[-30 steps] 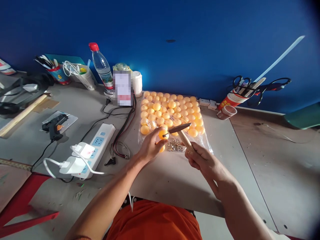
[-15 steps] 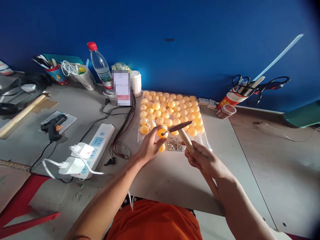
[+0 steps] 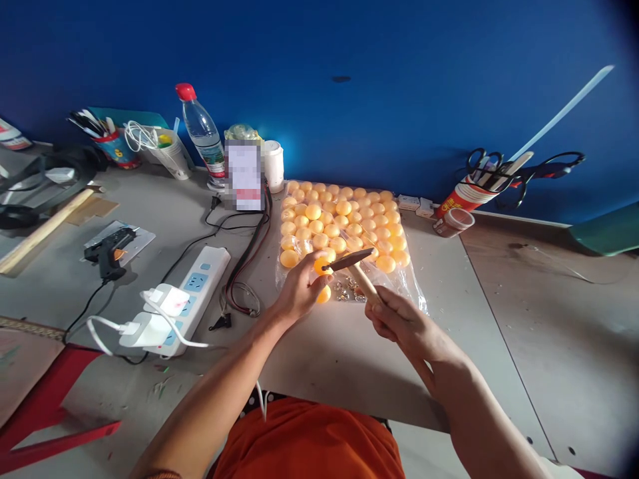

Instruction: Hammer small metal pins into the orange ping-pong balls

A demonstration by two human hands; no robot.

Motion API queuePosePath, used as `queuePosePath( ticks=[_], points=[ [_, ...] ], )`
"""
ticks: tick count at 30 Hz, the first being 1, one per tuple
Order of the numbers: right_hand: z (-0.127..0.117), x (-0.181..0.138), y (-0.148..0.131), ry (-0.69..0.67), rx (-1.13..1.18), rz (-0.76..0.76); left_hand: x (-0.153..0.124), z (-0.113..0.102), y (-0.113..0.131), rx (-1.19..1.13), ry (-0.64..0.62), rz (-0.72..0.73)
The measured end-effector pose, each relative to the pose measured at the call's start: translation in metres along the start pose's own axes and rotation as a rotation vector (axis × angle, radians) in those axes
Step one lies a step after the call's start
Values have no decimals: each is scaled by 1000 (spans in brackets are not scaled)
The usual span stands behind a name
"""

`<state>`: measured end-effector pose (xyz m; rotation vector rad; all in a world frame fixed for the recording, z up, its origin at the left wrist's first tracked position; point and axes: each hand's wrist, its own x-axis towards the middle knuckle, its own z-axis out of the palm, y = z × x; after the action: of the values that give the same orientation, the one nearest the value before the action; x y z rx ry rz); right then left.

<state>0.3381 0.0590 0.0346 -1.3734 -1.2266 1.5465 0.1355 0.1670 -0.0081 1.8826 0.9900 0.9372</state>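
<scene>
My left hand (image 3: 298, 289) is closed around an orange ball (image 3: 321, 265), held just above the table. A second orange ball (image 3: 324, 294) sits low in the same hand. My right hand (image 3: 402, 322) grips the wooden handle of a small hammer (image 3: 355, 266). The hammer's dark metal head rests against the top of the held ball. Behind both hands lies a clear plastic bag of orange balls (image 3: 344, 223). Small metal pieces (image 3: 349, 290) lie in a heap at the bag's near edge.
A white power strip (image 3: 192, 289) with chargers and cables lies left of my hands, a black glue gun (image 3: 107, 247) beyond it. A water bottle (image 3: 202, 133), cups of pens and a cup of scissors (image 3: 474, 186) stand along the blue wall.
The hammer head has dropped slightly and shifted left onto the held ball. My right hand moved a little left with it. My left hand stays put.
</scene>
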Motion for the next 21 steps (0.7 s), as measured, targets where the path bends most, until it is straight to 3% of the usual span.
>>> queuePosePath(
  ticks=[13, 16, 19, 21],
  points=[
    [3, 0, 1, 57, -153, 9, 0, -1, -2, 21, -24, -33],
    [-1, -3, -2, 68, -90, 8, 1, -1, -1, 24, -23, -42],
    [-13, -9, -6, 183, -13, -61, 2, -2, 2, 46, -29, -67],
    [-24, -13, -7, 305, -77, -100, 2, -1, 4, 43, -37, -83]
  ],
)
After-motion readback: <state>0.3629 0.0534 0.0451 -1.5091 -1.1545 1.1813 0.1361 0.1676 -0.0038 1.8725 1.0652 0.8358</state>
